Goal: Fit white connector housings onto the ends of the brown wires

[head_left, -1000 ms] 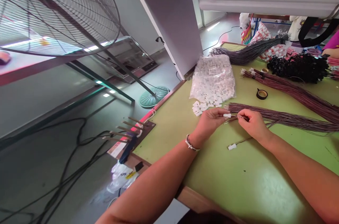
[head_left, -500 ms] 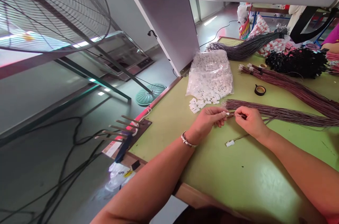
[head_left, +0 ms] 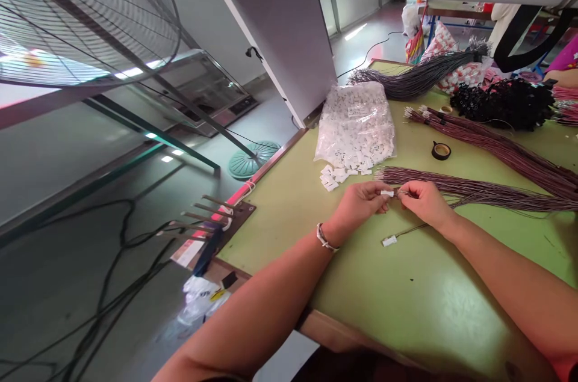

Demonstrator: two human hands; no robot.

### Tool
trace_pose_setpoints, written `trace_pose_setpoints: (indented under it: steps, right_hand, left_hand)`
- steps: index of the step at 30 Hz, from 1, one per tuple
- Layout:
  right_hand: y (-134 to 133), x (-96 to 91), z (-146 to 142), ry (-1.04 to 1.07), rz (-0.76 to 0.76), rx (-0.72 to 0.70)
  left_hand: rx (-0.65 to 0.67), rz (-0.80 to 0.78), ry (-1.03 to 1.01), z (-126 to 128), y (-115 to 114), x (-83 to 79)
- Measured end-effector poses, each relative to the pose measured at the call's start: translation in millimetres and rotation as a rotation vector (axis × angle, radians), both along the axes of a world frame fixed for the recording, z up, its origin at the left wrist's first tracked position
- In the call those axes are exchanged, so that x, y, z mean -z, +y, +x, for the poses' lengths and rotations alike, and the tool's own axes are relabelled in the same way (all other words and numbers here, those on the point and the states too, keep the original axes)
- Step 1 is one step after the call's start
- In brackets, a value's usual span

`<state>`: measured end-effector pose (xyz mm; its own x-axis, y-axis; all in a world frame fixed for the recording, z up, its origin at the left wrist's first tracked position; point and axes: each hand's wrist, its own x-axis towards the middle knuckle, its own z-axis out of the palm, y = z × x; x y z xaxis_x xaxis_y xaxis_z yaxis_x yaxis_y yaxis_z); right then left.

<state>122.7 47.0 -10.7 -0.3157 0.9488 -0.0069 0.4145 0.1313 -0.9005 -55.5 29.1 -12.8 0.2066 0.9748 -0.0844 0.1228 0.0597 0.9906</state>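
My left hand [head_left: 363, 204] pinches a small white connector housing [head_left: 387, 194] between thumb and fingers. Close to its right, my right hand [head_left: 421, 199] is closed on a thin brown wire [head_left: 398, 192] whose end meets the housing; how far it goes in is too small to tell. Below my hands a second white connector [head_left: 389, 240] lies on the green table [head_left: 361, 286], with wires running from it up under my right hand. Just beyond my hands rests a bundle of brown wires [head_left: 433, 180]. Loose white connectors [head_left: 333, 176] lie beyond my left hand.
A clear bag of white connectors [head_left: 356, 120] stands at the back left. Behind are a roll of black tape [head_left: 441, 151], more brown wires [head_left: 487, 138], a grey wire bundle [head_left: 419, 75] and black parts [head_left: 503, 104]. A pronged rack [head_left: 212, 219] sits on the left edge.
The white housing in my left hand has turned and shows more of its broad side. My hands have stayed close together, and the view has shifted slightly.
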Motion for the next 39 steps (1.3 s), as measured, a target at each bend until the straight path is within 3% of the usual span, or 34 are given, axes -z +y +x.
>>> trace_pose_setpoints:
  steps: [5,17,29,34,39]
  right_hand:
    - [-1,3.0,-1,0.013,0.044,0.015]
    - [-9,8.4,-4,-0.065,0.141,-0.016]
    - [1,-1.0,-1,0.010,-0.038,0.027]
    - [6,-4.6,-1,0.011,-0.200,-0.018]
    - [2,-4.6,1,-0.012,-0.065,-0.088]
  left_hand:
    - [-0.011,-0.085,-0.099,-1,1,-2.8]
    - [-0.051,-0.068,-0.118,12,-4,2.7]
    - [0.004,0.131,-0.111,1,-2,3.4]
    - [0.008,0.006,-0.042,1,1,0.7]
    - [0.024,-0.221,-0.118,1,2,-6.9]
